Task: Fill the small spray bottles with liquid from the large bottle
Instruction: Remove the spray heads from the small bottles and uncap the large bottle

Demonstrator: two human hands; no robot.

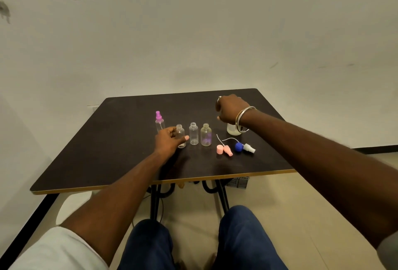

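Standing right of centre in the frame on the dark table (pixel 97 151), the large bottle (pixel 233 130) shows only its pale lower part. The right hand (pixel 230 108) is clasped over its top, thumb curled at the left side, with a metal bangle (pixel 245 119) on the wrist. Left of it, small bottles stand upright in a row: a yellowish open bottle (pixel 206 134), a clear open bottle (pixel 193 133), then a third open bottle (pixel 181 132) gripped by the left hand (pixel 169 141) — thumb in front, fingers behind — and a purple-capped spray bottle (pixel 159 122) just beyond that hand. Lower right of the row, a pink spray cap (pixel 225 150) and a blue-and-white spray cap (pixel 245 147) lie on their sides.
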